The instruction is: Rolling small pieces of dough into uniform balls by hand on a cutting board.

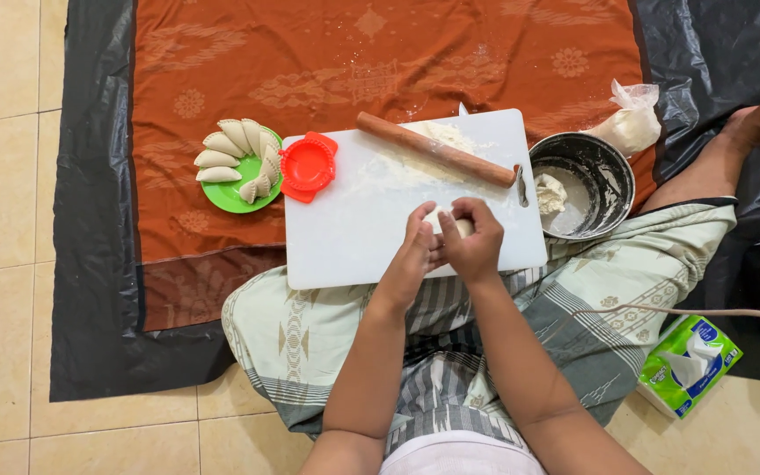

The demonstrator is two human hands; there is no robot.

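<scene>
Dough (463, 226) sits pinched between both hands just above the white cutting board (354, 237), which rests across the lap of a person seated on the floor. The left hand (414, 251) cups the small pale lump from the side, fingers curled around it, while the right hand (475, 236) closes over it from the other side; both hands are shut on the same piece, most of which is hidden by the fingers. As a judgement, the work is partway along: a green plate (229, 195) to the left of the board already carries a fan of folded, crimped dumplings (237, 157), so several pieces are shaped and finished. A red hinged dumpling press (308, 165) lies open at the board's left corner, overlapping the plate, with nothing in it. A wooden rolling pin (437, 149) lies slantwise across the far end of the board over a patch of scattered flour (415, 158), untouched at this moment. To the right, a metal bowl (607, 180) holds a remaining lump of dough (551, 192), which suggests more pieces are left to form. A tied plastic bag (632, 123) of white powder lies beyond the bowl on the orange cloth (354, 62), and a pack of tissues (688, 365) lies on the tiles near the person's right knee.
</scene>
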